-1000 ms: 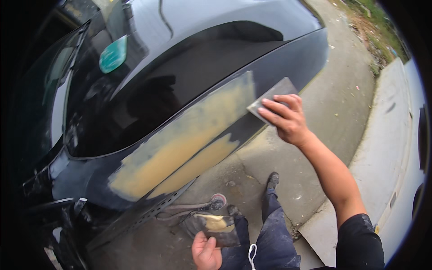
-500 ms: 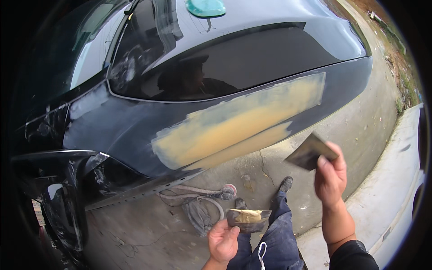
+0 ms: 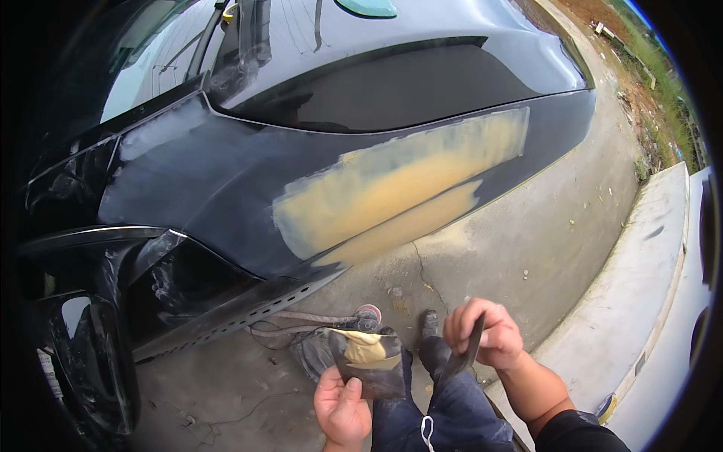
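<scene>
Pinched at its lower edge, a dark flat putty spreader (image 3: 380,386) is in my left hand (image 3: 343,410). A lump of pale yellow body filler (image 3: 363,346) lies across its upper part. My right hand (image 3: 486,331) grips a second dark spreader (image 3: 463,354), turned nearly edge-on, a short way right of the first and apart from it. Beyond both hands stands the dark car's fender (image 3: 248,181), with a broad patch of yellow filler (image 3: 399,184) spread over it, thinner and greyish along its upper side.
A sander (image 3: 367,316) with hose lies on the concrete ground (image 3: 527,226) by my feet. The car's open door with its mirror (image 3: 83,331) is at the left. A white vehicle panel (image 3: 625,301) borders the right side. Green cloth (image 3: 367,7) lies on the hood.
My right hand has come down and left, closer to the left hand, and its spreader has turned from face-on to edge-on. My left hand has shifted slightly left, its spreader tilted and raised.
</scene>
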The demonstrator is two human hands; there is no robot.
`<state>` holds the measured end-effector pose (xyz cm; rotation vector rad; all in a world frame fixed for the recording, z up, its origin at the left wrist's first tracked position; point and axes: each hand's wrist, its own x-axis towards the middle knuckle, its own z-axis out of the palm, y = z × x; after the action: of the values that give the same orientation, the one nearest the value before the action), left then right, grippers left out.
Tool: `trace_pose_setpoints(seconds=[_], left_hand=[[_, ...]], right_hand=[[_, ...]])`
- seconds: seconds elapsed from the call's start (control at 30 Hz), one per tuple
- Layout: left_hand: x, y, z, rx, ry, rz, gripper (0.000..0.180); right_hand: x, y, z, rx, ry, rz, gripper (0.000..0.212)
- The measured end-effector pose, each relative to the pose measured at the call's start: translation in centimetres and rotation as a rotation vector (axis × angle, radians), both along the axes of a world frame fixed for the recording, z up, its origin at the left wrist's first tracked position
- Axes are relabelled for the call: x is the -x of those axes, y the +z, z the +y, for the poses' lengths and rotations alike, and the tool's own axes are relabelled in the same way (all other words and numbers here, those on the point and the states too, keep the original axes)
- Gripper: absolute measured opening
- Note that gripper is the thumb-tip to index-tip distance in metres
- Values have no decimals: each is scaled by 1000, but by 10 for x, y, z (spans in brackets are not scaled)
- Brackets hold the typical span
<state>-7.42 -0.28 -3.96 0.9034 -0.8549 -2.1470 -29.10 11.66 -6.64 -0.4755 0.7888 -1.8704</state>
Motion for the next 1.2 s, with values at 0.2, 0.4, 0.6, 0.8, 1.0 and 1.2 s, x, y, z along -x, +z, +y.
trace_pose_setpoints(seconds=[0.2, 0.4, 0.6, 0.8, 1.0, 1.2], left_hand=[[0, 11, 14, 1, 45, -20, 35], [6, -7, -1, 309, 75, -158, 41], [-10, -74, -27, 337, 130, -42, 45], [-10, -138, -103, 847, 216, 7, 58], [3, -162, -157, 1047, 199, 322, 42], [0, -228, -190, 1187, 288, 405, 37]], right_hand=[[-8, -28, -18, -382, 138, 568, 17], [15, -75, 20, -499, -233, -88, 19], [41, -114, 8, -359, -287, -48, 27], [75, -148, -47, 5, 21, 879, 8], [91, -174, -79, 279, 48, 1129, 8], [86, -236, -85, 369, 84, 1174, 13]])
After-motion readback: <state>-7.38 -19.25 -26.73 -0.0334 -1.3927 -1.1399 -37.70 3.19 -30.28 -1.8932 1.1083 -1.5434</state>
